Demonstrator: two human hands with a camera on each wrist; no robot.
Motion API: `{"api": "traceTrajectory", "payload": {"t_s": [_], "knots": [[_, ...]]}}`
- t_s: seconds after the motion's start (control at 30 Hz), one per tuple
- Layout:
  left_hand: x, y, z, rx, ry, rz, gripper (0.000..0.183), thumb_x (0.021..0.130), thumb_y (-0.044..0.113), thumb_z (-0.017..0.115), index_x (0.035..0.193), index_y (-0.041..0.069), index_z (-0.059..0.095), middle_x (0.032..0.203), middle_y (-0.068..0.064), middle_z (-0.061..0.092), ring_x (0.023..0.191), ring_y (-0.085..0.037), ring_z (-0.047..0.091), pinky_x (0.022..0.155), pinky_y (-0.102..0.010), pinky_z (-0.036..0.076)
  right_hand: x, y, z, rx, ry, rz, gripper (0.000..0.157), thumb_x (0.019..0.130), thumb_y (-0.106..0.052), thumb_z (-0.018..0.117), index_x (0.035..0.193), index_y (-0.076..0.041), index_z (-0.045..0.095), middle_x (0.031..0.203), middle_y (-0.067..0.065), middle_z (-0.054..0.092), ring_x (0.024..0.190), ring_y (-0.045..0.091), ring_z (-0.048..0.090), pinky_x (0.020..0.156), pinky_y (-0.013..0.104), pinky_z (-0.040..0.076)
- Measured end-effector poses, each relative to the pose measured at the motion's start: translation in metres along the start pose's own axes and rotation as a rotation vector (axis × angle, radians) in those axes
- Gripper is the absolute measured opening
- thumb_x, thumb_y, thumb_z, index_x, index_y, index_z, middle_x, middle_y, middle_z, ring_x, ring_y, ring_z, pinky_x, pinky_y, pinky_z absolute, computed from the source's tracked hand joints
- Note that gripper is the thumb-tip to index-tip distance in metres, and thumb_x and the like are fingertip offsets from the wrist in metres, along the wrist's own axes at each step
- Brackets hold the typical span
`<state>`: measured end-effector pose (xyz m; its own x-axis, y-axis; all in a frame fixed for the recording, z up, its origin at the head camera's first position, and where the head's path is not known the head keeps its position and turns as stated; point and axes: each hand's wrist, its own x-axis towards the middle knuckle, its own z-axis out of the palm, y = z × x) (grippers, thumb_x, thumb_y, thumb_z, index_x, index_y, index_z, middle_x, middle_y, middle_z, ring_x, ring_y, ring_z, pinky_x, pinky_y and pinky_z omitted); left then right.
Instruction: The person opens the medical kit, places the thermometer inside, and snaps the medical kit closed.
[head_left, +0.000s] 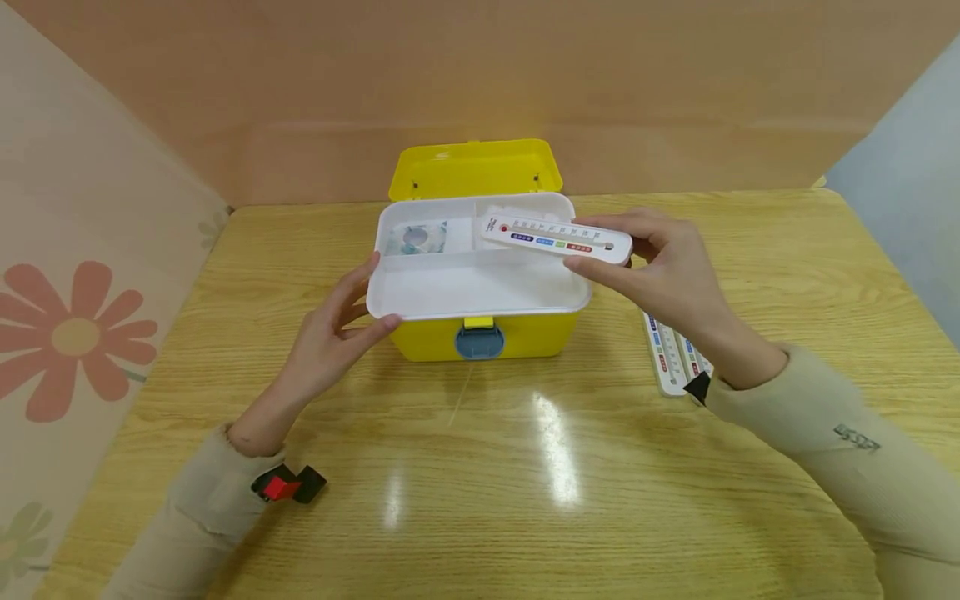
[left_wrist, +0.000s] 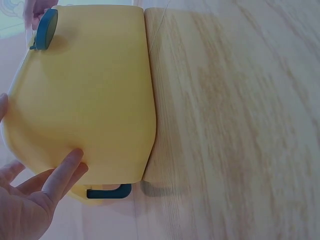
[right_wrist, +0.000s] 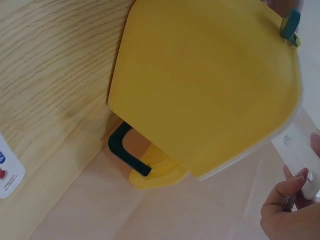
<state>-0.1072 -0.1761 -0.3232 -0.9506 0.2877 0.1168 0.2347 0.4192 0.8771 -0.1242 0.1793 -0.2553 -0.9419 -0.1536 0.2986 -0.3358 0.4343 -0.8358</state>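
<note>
Fingers of our right hand (head_left: pixel 671 275) pinch a thermometer (head_left: pixel 555 235) in the head view, above the white tray's (head_left: pixel 465 287) rear right, mid-frame; our left hand (head_left: pixel 322 350) spreads relaxed against the left rim. We judge this a placing step; the next move calls for lowering it level. Our sleeve partly covers further thermometers (head_left: pixel 667 367), right of centre.

Left wrist view: the box's yellow wall hides the tray's inside; our thumb is cut off at left.

Right wrist view: at lower right, the edge crops our grip.
</note>
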Motion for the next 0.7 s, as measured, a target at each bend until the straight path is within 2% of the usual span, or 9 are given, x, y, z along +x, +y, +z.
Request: {"api": "traceTrajectory", "payload": {"t_s": [0.37, 0.53, 0.7], "knots": [[0.000, 0.001, 0.000, -0.014, 0.006, -0.007, 0.071, 0.094, 0.019, 0.063, 0.151, 0.036, 0.025, 0.150, -0.010, 0.039, 0.127, -0.038, 0.049, 0.084, -0.022, 0.054, 0.008, -0.004, 0.015, 0.027, -0.065, -0.022, 0.038, 0.076, -0.012, 0.081, 0.112, -0.008, 0.072, 0.097, -0.003, 0.067, 0.076, 0.014, 0.053, 0.060, 0.015, 0.043], [0.000, 0.001, 0.001, -0.014, 0.006, -0.004, 0.071, 0.093, 0.019, 0.063, 0.151, 0.036, 0.025, 0.150, -0.011, 0.039, 0.127, -0.038, 0.049, 0.084, -0.022, 0.054, 0.011, -0.006, 0.022, 0.008, -0.101, -0.036, 0.038, 0.077, -0.014, 0.081, 0.113, -0.009, 0.072, 0.099, 0.004, 0.067, 0.074, 0.014, 0.051, 0.058, 0.015, 0.042], [0.000, 0.002, 0.001, -0.013, 0.009, -0.010, 0.071, 0.093, 0.020, 0.064, 0.151, 0.036, 0.026, 0.150, -0.011, 0.039, 0.127, -0.038, 0.049, 0.084, -0.023, 0.054, 0.013, -0.008, 0.028, -0.029, -0.133, -0.059, 0.038, 0.077, -0.017, 0.081, 0.113, -0.010, 0.072, 0.090, 0.004, 0.062, 0.067, 0.013, 0.046, 0.054, 0.016, 0.038]]}}
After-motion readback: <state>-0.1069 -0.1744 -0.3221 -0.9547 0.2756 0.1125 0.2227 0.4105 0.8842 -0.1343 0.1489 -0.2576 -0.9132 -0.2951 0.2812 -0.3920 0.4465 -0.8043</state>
